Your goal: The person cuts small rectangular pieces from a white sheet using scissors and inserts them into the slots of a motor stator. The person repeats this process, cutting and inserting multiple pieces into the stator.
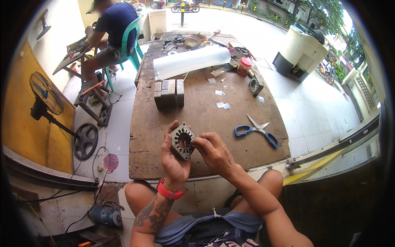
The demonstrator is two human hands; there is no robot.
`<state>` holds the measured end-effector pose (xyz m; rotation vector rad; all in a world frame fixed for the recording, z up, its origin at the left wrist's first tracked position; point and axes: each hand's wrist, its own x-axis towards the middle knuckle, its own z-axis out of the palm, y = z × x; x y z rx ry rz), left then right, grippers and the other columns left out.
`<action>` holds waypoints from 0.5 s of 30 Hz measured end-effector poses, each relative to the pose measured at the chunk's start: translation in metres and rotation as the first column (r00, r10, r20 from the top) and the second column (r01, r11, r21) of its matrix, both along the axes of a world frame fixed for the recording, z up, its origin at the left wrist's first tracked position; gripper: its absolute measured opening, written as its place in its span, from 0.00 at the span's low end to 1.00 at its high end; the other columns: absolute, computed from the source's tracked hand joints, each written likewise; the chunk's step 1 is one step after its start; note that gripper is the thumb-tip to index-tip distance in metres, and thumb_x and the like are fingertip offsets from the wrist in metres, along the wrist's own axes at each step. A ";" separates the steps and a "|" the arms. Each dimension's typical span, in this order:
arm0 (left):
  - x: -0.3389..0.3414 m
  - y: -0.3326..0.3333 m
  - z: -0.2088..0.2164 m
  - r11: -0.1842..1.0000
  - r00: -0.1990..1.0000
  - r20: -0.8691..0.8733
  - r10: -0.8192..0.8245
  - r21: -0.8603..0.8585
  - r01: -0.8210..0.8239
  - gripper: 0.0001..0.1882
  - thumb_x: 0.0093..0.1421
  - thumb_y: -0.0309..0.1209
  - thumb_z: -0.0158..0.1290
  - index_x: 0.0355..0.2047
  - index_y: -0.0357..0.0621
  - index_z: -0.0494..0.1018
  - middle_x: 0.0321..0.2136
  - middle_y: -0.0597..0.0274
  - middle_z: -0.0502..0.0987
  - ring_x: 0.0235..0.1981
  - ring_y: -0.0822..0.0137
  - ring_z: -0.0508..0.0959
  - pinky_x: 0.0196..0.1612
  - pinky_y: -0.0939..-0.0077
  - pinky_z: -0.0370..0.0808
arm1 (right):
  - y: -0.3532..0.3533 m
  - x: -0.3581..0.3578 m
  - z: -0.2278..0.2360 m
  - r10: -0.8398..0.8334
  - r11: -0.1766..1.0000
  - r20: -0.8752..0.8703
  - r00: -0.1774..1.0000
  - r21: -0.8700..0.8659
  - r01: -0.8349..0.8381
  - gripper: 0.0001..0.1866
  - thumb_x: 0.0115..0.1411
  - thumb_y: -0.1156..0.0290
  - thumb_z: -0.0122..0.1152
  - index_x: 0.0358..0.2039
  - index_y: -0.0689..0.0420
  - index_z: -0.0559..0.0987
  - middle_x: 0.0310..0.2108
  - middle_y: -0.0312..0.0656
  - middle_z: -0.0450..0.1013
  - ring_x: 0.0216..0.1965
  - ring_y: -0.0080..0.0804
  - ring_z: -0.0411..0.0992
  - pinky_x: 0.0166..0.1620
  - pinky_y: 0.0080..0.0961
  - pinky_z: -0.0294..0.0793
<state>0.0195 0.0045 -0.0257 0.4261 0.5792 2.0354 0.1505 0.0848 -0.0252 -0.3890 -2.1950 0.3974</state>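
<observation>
My left hand (175,164) holds up a grey metal stator core (176,147), squarish with a ring of slots round its central hole. The fingers wrap its left side and underside. My right hand (214,153) is closed in a pinch against the core's right edge. Whatever sits between those fingertips is hidden or too small to name. Scissors (259,129) with blue handles lie spread apart on the wooden table (197,119), right of my hands. Small cut pieces of clear film (220,105) are scattered beyond the core. A second stator core (255,85) stands near the right edge.
Dark metal blocks (168,94) stand at left on the table. Behind them lies a roll of clear film (192,62), with a red-lidded jar (244,67) to its right. Tools clutter the far end. A fan (46,94) and a seated person (115,31) are off to the left.
</observation>
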 end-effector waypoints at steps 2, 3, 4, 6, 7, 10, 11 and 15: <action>-0.001 0.000 -0.001 1.000 1.000 -0.002 0.002 -0.016 -0.002 0.27 0.76 0.49 0.40 0.66 0.44 0.66 0.57 0.47 0.75 0.61 0.58 0.75 0.66 0.61 0.71 | 0.004 0.004 0.003 0.002 1.000 0.059 0.998 0.019 -0.003 0.17 0.60 0.78 0.69 0.51 0.54 0.81 0.44 0.44 0.74 0.44 0.46 0.77 0.45 0.38 0.80; -0.001 0.000 0.000 1.000 1.000 -0.005 0.000 -0.003 0.000 0.27 0.76 0.49 0.40 0.66 0.44 0.66 0.57 0.46 0.75 0.61 0.58 0.75 0.66 0.61 0.71 | 0.007 0.006 0.004 -0.002 0.999 0.073 0.997 0.033 0.000 0.18 0.61 0.78 0.68 0.51 0.53 0.81 0.45 0.44 0.74 0.44 0.46 0.77 0.45 0.38 0.80; -0.001 0.000 0.000 1.000 1.000 -0.006 -0.004 0.000 0.004 0.27 0.76 0.49 0.40 0.66 0.44 0.65 0.57 0.46 0.75 0.60 0.58 0.75 0.65 0.61 0.71 | 0.008 0.007 0.005 0.002 1.000 0.076 0.997 0.019 -0.003 0.18 0.61 0.78 0.68 0.52 0.52 0.81 0.45 0.44 0.75 0.45 0.46 0.77 0.45 0.38 0.80; 0.000 0.000 0.001 1.000 1.000 -0.006 -0.011 0.006 0.011 0.28 0.76 0.49 0.40 0.66 0.44 0.65 0.57 0.46 0.75 0.61 0.58 0.75 0.66 0.61 0.71 | 0.009 0.007 0.005 -0.017 1.000 0.077 0.997 -0.021 0.018 0.19 0.61 0.78 0.68 0.52 0.51 0.81 0.47 0.44 0.75 0.46 0.46 0.77 0.46 0.38 0.80; 0.001 0.000 0.001 1.000 1.000 -0.005 -0.013 0.008 0.013 0.28 0.76 0.49 0.40 0.66 0.43 0.65 0.57 0.46 0.75 0.61 0.58 0.75 0.66 0.61 0.71 | 0.008 0.006 0.004 -0.013 0.998 0.052 0.999 -0.068 0.017 0.19 0.61 0.77 0.68 0.53 0.51 0.80 0.48 0.44 0.75 0.46 0.46 0.77 0.47 0.38 0.80; 0.002 0.000 0.001 1.000 1.000 0.011 -0.010 0.002 0.010 0.28 0.76 0.49 0.40 0.66 0.43 0.65 0.58 0.46 0.75 0.62 0.57 0.74 0.66 0.61 0.71 | 0.002 0.000 -0.002 -0.024 0.971 -0.015 1.000 -0.236 0.020 0.19 0.62 0.74 0.69 0.54 0.51 0.80 0.51 0.45 0.76 0.49 0.46 0.76 0.50 0.39 0.79; 0.001 0.000 0.000 1.000 1.000 0.017 -0.008 0.007 0.008 0.29 0.76 0.50 0.40 0.66 0.43 0.65 0.58 0.45 0.75 0.62 0.57 0.74 0.66 0.61 0.70 | -0.001 -0.001 -0.004 -0.027 0.955 -0.054 0.998 -0.296 0.010 0.19 0.62 0.73 0.70 0.54 0.51 0.80 0.52 0.46 0.76 0.50 0.47 0.76 0.51 0.40 0.79; -0.007 0.002 -0.003 1.000 0.994 0.108 0.016 0.024 -0.019 0.29 0.76 0.51 0.41 0.65 0.42 0.67 0.59 0.45 0.75 0.63 0.55 0.73 0.67 0.59 0.70 | -0.010 -0.003 -0.008 -0.030 0.985 -0.060 0.998 -0.172 0.019 0.19 0.65 0.66 0.69 0.55 0.52 0.80 0.53 0.48 0.75 0.53 0.50 0.75 0.54 0.42 0.77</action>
